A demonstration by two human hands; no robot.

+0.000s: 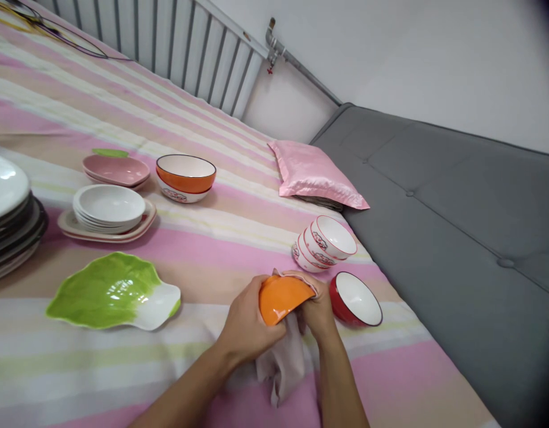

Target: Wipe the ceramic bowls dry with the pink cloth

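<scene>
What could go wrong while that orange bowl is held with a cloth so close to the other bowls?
1. The orange bowl sits tilted between the left hand and the right hand, which holds the grey cloth. It could slip and chip the red bowl just beside it.
2. The stack of small red-rimmed bowls leans on soft striped bedding; a nudge might topple it.

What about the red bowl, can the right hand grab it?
Probably yes: the red bowl sits right beside the right hand, nothing between. But that hand is busy on the orange bowl with a cloth.
</scene>
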